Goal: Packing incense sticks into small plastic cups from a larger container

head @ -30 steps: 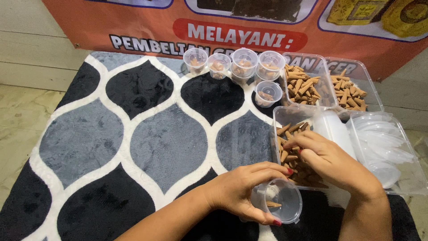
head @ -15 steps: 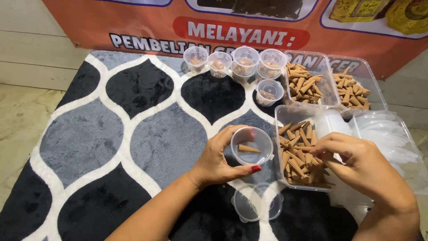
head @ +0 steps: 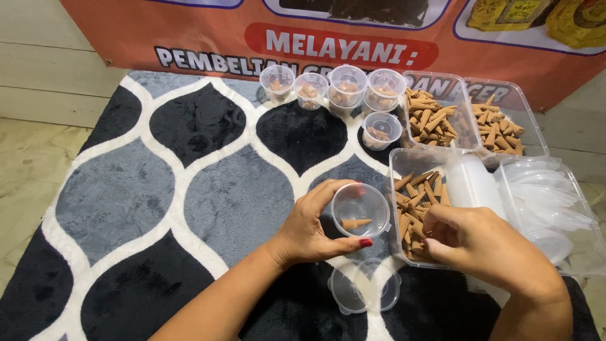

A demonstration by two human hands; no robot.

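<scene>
1. Left hand is cupping a small clear cup by its wall, one brown cone lying inside.
2. Right hand is reaching, fingers curled, into the cone tray; can't tell what it's pinching.
3. Cup is looking light, thin, squashable: grip the rim gently.

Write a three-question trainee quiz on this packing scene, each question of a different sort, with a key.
1. True or false: the left hand holds a small clear cup with one brown cone in it.
2. Multiple choice: where are the fingers of the right hand? A) in the clear tray of cones B) on the lid lying on the rug C) on the orange banner
3. Fill in: the filled cups stand at the far edge of the ____.

Key: 1 true; 2 A; 3 rug.
</scene>
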